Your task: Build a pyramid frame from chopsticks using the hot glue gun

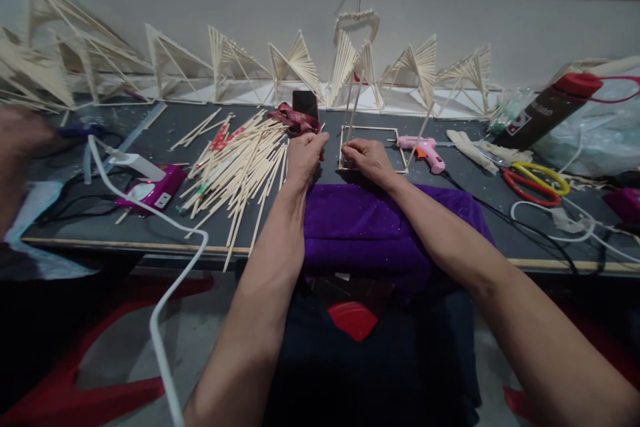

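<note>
A square frame of thin wooden sticks [375,128] lies on the dark table, with thin sticks [354,107] rising from its left side and another slanting up at its right corner. My right hand [369,159] is closed in a pinch at the frame's left side, by the foot of the rising sticks. Just left of the frame, my left hand [306,155] has its fingertips pressed together; whatever is in them is too small to tell. A pink hot glue gun [426,148] lies against the frame's right side. Left of my left hand spreads a pile of loose sticks [245,167].
Finished stick models [295,63] line the wall. A phone [305,103] and red lanyard lie behind my left hand. Purple cloth [360,213] covers the front edge. Scissors [535,183] and a bottle [550,110] are right; a magenta power strip [153,190] and another person's hand [25,133] left.
</note>
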{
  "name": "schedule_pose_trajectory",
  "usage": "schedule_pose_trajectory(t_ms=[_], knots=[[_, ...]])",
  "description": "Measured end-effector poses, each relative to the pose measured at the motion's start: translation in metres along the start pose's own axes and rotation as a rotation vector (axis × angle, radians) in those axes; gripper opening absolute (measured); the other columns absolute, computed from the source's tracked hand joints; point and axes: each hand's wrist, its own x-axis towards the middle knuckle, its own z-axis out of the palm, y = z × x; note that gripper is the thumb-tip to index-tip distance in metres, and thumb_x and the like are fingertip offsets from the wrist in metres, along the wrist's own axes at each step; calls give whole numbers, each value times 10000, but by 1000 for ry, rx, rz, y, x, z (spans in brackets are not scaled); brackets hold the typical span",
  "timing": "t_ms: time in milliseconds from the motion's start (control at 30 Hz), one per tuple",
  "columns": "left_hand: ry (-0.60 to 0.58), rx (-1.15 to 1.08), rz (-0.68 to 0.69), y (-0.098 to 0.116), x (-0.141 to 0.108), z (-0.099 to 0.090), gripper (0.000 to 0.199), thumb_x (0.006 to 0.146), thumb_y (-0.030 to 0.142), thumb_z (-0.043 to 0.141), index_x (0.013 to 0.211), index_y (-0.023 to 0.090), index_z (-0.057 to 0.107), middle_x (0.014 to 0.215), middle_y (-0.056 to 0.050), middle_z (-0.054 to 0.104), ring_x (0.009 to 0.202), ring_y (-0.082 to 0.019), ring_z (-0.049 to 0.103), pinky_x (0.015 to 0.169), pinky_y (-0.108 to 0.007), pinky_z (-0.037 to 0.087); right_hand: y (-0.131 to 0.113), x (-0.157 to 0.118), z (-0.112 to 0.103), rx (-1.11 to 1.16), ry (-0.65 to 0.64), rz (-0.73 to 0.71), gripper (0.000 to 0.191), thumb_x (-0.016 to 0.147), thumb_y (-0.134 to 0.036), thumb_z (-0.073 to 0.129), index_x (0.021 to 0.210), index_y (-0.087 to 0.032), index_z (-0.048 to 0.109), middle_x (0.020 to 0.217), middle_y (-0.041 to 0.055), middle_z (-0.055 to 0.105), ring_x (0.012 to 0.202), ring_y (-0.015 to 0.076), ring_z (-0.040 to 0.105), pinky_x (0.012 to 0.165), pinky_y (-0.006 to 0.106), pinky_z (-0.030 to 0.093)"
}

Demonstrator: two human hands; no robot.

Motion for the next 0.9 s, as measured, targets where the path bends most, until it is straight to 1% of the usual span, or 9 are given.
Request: schedule_pose_trajectory(t_ms=[100,167,300,467,567,667,900], knots=[[21,-28,-60,2,-2,1,266,767,182,637,521,188,536,489,36,495,458,-86,397,463,-209,291,1,-1,0,-23,-13,-15,251,957,-268,573,848,-158,771,762,24,714,771,163,647,708,253,430],[1,-43,-65,1,-2,2,212,734,184,623,532,185,560,517,22,526,484,-96,439,461,-203,320,1,-1,0,-30,-22,-22,249,956,-267,577,860,-157,779,773,27,720,776,164,648,706,253,432],[-47,-54,-71,-4,0,2,122,689,242,637,584,184,614,575,-1,575,551,-128,538,462,-203,385,1,-1,-1,-44,-27,-23,242,949,-259,582,902,-158,797,816,33,740,782,165,655,703,253,440],[-92,-63,-42,-4,0,1,141,647,314,646,588,199,590,599,6,531,620,-157,605,458,-205,416,4,-1,-4,-46,-10,-10,237,942,-241,591,958,-157,811,863,41,768,811,173,679,719,255,462],[-84,-117,-51,0,-3,0,137,638,325,655,632,195,616,624,11,528,633,-155,599,474,-212,449,4,-3,-6,-32,-13,0,235,946,-242,605,991,-148,816,917,55,786,828,179,696,734,261,477],[-84,-177,-66,4,-4,0,148,628,332,653,658,188,631,637,14,525,631,-146,583,487,-213,453,4,-4,-6,-33,-21,-10,237,957,-258,614,997,-142,817,952,65,796,846,183,707,746,264,485],[-81,-159,-83,8,-6,-1,206,625,371,647,691,179,679,629,10,543,656,-153,604,519,-205,447,2,-3,-7,-109,-36,-45,233,966,-222,607,1008,-151,825,991,54,813,901,175,711,802,257,473]])
